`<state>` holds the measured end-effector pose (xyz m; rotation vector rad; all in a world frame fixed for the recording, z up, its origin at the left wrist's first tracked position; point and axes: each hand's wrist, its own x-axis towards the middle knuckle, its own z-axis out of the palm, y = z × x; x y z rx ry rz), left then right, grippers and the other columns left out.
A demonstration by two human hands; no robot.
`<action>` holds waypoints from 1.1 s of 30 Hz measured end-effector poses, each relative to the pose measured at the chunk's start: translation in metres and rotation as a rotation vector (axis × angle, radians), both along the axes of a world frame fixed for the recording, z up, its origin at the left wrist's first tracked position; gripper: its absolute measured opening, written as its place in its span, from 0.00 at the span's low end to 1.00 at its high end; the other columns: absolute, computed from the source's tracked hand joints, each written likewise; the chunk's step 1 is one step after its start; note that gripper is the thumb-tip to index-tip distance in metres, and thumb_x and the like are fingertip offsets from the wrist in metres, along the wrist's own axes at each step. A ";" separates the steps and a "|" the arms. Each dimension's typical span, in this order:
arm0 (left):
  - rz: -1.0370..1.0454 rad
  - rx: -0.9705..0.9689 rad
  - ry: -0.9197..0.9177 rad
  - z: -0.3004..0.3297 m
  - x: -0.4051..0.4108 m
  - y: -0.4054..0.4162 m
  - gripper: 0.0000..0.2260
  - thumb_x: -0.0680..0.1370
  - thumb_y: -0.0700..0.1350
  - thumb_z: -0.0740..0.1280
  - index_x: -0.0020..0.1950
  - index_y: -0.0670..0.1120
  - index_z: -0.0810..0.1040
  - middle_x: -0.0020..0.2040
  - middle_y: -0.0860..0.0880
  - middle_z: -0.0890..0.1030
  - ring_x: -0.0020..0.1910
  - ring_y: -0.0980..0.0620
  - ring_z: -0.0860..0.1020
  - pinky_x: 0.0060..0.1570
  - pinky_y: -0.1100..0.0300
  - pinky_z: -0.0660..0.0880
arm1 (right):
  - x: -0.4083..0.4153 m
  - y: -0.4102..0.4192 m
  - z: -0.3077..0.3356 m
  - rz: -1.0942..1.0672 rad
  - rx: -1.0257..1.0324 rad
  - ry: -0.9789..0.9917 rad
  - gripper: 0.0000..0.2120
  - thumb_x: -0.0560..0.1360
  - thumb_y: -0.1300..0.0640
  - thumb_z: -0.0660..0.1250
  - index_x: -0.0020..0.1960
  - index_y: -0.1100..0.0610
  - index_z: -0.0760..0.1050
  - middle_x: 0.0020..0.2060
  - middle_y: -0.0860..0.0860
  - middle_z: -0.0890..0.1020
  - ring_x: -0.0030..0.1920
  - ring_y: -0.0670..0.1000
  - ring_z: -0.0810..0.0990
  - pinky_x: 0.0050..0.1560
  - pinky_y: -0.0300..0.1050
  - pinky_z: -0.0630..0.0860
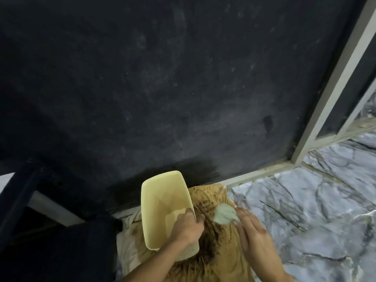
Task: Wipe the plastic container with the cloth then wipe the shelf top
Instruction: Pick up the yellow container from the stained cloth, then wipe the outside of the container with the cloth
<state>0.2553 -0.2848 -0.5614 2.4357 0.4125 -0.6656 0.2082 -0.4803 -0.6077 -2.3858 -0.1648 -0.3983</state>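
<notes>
- My left hand (186, 227) grips the plastic container (164, 206) by its right wall, thumb inside and fingers curled round the outside, open mouth tilted up toward me.
- The container sits over the brown, stained fabric (219, 247) that covers my lap, near the bottom edge of the dark wall (162, 78), with the marble floor (305, 210) to its right.
- My right hand (252, 233) pinches the pale cloth (224, 213) at the fingertips; the cloth is bunched and lies just beside the container's right wall, apart from it as far as I can tell.
- I judge the first step is in hand: the container is being wiped, the shelf top not yet.
- Next I would need to bring the cloth against the wall or inside, holding the container firm.
- No shelf top shows here that I can be sure of.
- I can read no brand, label or writing on the container or the cloth.
</notes>
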 end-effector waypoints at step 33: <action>0.449 -0.664 -0.214 -0.057 -0.116 0.147 0.17 0.76 0.41 0.70 0.65 0.47 0.82 0.60 0.48 0.87 0.61 0.49 0.84 0.62 0.49 0.78 | 0.011 0.169 -0.060 0.500 0.128 0.224 0.23 0.83 0.43 0.57 0.74 0.52 0.71 0.75 0.49 0.70 0.78 0.48 0.59 0.76 0.53 0.59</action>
